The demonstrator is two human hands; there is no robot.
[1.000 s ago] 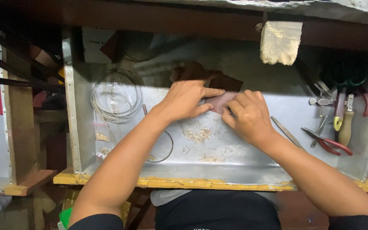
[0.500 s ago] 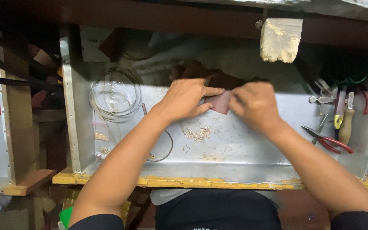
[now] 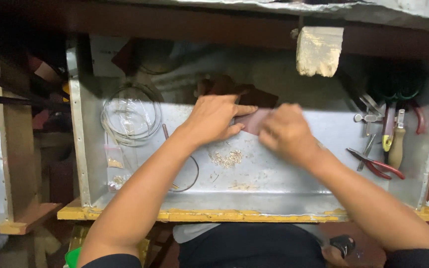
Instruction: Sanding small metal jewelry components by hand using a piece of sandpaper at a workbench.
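Head view, single frame. Work surface: a shallow tray of dull grey sheet metal (image 3: 294, 183), scratched and stained, with upright side walls and a yellow-painted wooden front edge (image 3: 214, 216), chipped along its length.

Left hand (image 3: 214, 119) lies palm-down near the tray's middle. Fingers extended and close together, thumb below them; fingertips press flat on a small reddish-brown sheet, thin and matte, like abrasive paper (image 3: 254, 120). The sheet sits between the two hands, just above the tray floor. Whether it wraps something underneath cannot be told.

Right hand (image 3: 286, 134) is motion-blurred. Fingers curled inward over the sheet's right edge, touching it; the exact grip is not clear from this frame.

Behind the hands: a dark brown, lumpy block (image 3: 229, 87), partly in shadow, material uncertain.

Just below the hands: a small heap of pale gold metal filings (image 3: 227, 159), granular, scattered on the tray floor.

Left part of tray: a coil of thin silvery wire (image 3: 131, 116), several loose round loops; beneath it, small clear plastic packets (image 3: 115, 158) with yellowish contents.

Right part of tray: red-handled pliers (image 3: 378, 164) lying flat, a wooden-handled tool (image 3: 397, 146), and other metal hand tools leaning on the wall.

Above: a cream-coloured, rough-faced block (image 3: 319, 49) fixed under the dark bench edge.
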